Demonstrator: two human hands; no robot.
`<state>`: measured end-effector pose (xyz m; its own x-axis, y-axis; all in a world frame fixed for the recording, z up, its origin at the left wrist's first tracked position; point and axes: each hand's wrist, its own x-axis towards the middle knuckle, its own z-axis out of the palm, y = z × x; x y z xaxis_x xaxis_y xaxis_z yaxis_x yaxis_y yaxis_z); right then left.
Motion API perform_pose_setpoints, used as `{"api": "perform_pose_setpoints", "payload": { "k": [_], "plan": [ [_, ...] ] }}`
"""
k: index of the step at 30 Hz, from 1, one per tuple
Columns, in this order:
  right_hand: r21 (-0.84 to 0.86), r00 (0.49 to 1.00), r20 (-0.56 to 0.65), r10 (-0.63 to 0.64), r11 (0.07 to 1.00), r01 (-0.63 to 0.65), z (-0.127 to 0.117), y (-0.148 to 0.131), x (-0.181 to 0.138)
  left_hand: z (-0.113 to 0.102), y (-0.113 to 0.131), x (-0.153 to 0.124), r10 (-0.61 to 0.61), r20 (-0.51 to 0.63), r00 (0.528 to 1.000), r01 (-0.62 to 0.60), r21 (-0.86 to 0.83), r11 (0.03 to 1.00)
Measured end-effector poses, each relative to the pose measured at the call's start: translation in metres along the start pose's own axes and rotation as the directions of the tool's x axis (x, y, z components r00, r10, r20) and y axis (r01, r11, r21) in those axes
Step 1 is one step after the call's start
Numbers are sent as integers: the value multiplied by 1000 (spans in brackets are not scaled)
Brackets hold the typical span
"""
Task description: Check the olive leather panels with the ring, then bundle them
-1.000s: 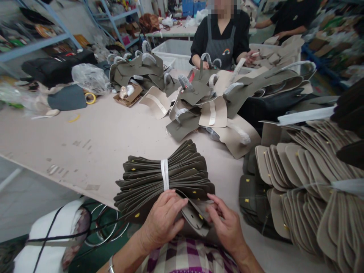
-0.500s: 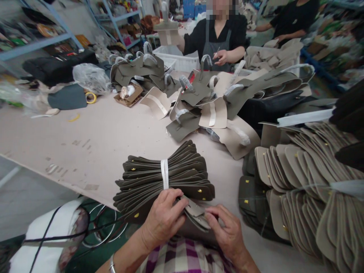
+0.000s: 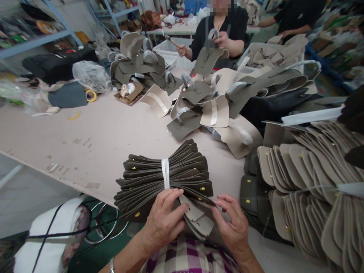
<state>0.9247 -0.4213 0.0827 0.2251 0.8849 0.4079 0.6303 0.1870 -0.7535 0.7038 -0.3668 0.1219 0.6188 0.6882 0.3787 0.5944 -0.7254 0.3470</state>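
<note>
A bundle of dark olive leather flaps point(image 3: 159, 174), tied with a white band point(image 3: 165, 173), lies at the near edge of the table point(image 3: 93, 129). My left hand point(image 3: 166, 220) presses on the bundle's near side, fingers curled over the lower flaps. My right hand point(image 3: 233, 223) pinches the edges of the nearest loose flaps point(image 3: 197, 216), which fan out between both hands. Small gold studs dot the flaps.
Stacks of tan flaps point(image 3: 307, 178) fill the right side. Olive and beige bag panels with wrapped handles point(image 3: 204, 102) pile mid-table. A person in a black top point(image 3: 222, 26) works opposite, holding a panel. A tape roll point(image 3: 91, 96), a plastic bag point(image 3: 91, 77) and shelves lie left.
My right hand has shifted slightly right and the near flaps have spread apart. The person opposite has lifted an olive panel by its handle.
</note>
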Motion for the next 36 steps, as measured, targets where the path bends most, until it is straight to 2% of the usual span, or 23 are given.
{"api": "perform_pose_setpoints", "payload": {
  "k": [3, 6, 8, 10, 11, 13, 17, 22, 25, 26, 28, 30, 32, 34, 36],
  "plan": [
    [162, 985, 160, -55, 986, 29, -6, -6, -5, 0, 0, 2, 33, 50, 998, -32, -22, 999],
    [294, 948, 317, 29, 947, -128, -6, -8, -11, 0, -2, 5, 56, 108, 993, -47, -82, 996],
    [246, 942, 287, 172, 938, -246, -2, -5, -11, 0, -3, 5, 64, 101, 993, -51, -123, 991],
    [136, 945, 163, 283, 942, -305, 5, -2, -5, 1, -5, 5, 61, 82, 995, -48, -158, 986],
    [89, 950, 106, 294, 949, -304, 7, 0, -1, 2, -5, 4, 59, 75, 995, -45, -174, 984],
    [41, 970, 63, 234, 971, -237, 12, 1, 8, 3, -5, 3, 48, 72, 996, -32, -202, 979],
    [3, 992, 92, 87, 996, -87, 15, 0, 19, 2, -4, 3, 23, 70, 997, -6, -228, 974],
    [7, 996, 88, 29, 1000, -30, 9, -1, 15, -3, -1, 10, 54, 115, 992, -36, -153, 988],
    [98, 991, 131, -7, 995, -6, 4, -3, 9, -3, -1, 11, 58, 113, 992, -42, -138, 990],
    [154, 987, 163, 10, 987, -36, 4, -3, 7, -2, -1, 11, 57, 109, 992, -42, -138, 990],
    [260, 964, 231, 131, 947, -191, 8, -4, 3, -1, -1, 9, 53, 110, 993, -37, -141, 989],
    [323, 906, 259, 335, 854, -408, 14, -4, 0, 0, -2, 6, 47, 113, 992, -30, -144, 989],
    [344, 827, 267, 496, 752, -562, 22, -2, -1, 1, -2, 4, 46, 103, 994, -30, -147, 989],
    [326, 797, 275, 538, 728, -604, 26, 0, 0, 1, -2, 3, 43, 72, 996, -32, -146, 989],
    [275, 833, 288, 473, 793, -544, 24, 0, 2, 1, -2, 3, 32, 50, 998, -25, -139, 990]
  ]
}}
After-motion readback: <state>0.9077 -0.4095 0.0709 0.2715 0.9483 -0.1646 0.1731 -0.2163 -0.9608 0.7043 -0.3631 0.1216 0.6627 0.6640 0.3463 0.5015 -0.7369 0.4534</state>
